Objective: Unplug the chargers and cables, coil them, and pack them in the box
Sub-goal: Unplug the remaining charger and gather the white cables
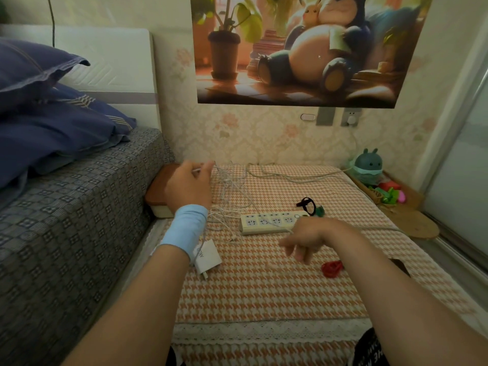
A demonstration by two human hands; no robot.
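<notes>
My left hand (188,186), with a light blue wristband, is raised over the table's back left and pinches the end of a thin white cable (229,186). That cable hangs in loose tangles down to the table. A white charger block (207,257) lies below my left wrist with its prongs toward me. A cream power strip (269,221) lies mid-table with its sockets bare. My right hand (307,240) hovers just in front of the strip, fingers loosely curled and pointing down, holding nothing. A box with a brown lid (158,191) sits at the table's left edge, partly behind my left hand.
A checked orange cloth (264,291) covers the table. A black strap loop (307,204) and a red band (332,268) lie on it. The strip's grey cord (295,177) runs along the back. A bed stands left; a teal toy (368,165) sits in a tray at right.
</notes>
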